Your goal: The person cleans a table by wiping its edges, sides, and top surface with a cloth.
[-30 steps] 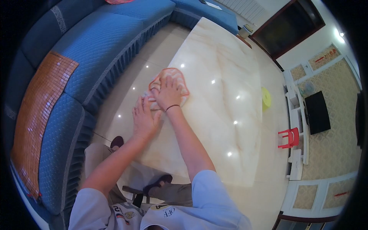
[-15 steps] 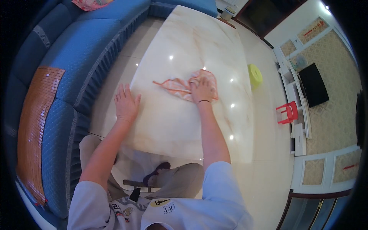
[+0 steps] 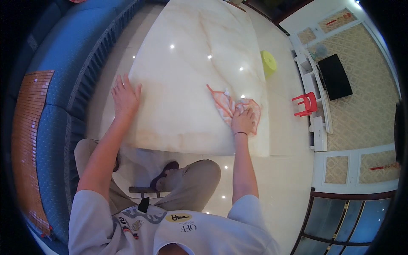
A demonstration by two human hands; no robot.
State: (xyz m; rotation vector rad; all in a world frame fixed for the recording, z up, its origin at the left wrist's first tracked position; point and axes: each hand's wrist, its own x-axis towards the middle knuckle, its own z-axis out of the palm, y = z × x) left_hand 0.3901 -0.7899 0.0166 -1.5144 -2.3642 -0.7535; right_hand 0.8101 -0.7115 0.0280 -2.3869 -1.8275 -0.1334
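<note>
A pink-and-white cloth with an orange edge lies bunched on the marble-look table, near its right edge. My right hand presses down on the cloth, its fingers curled over the folds; a dark band circles the wrist. One corner of the cloth points away to the upper left. My left hand rests at the left edge of the table, fingers stretched out and nothing in them.
A blue sofa with a brown mat runs along the left. On the right stand a yellow-green stool, a small red chair and a white TV cabinet with a black screen.
My right hand has slid the cloth toward the table's right edge and nearer to me. The left hand stays open at the left edge. The camera view has shifted.
</note>
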